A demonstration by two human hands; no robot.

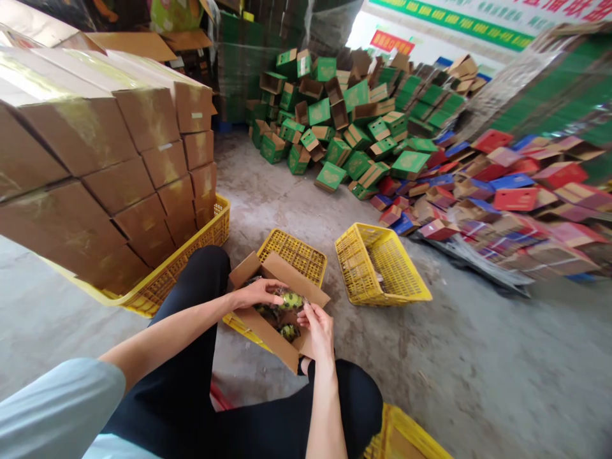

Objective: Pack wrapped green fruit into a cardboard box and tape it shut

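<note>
An open cardboard box [271, 328] rests on an upturned yellow crate [301, 252] between my knees, its flaps spread. Over the box, both hands hold a clear-wrapped bundle of green fruit [291, 300], whose exact kind I cannot make out. My left hand [258, 293] grips the bundle's left end, with the thumb towards me. At its right end, the fingertips of my right hand [317, 324] pinch the wrapping. Inside the box, more wrapped green fruit [289, 332] lies below my hands.
A yellow basket [351, 264] stands to the right on the concrete floor. Taped cartons [143, 140] are stacked in a yellow crate at left. Green boxes [329, 175] and red and blue boxes [516, 199] lie heaped behind. Another yellow crate [411, 433] sits beside my right knee.
</note>
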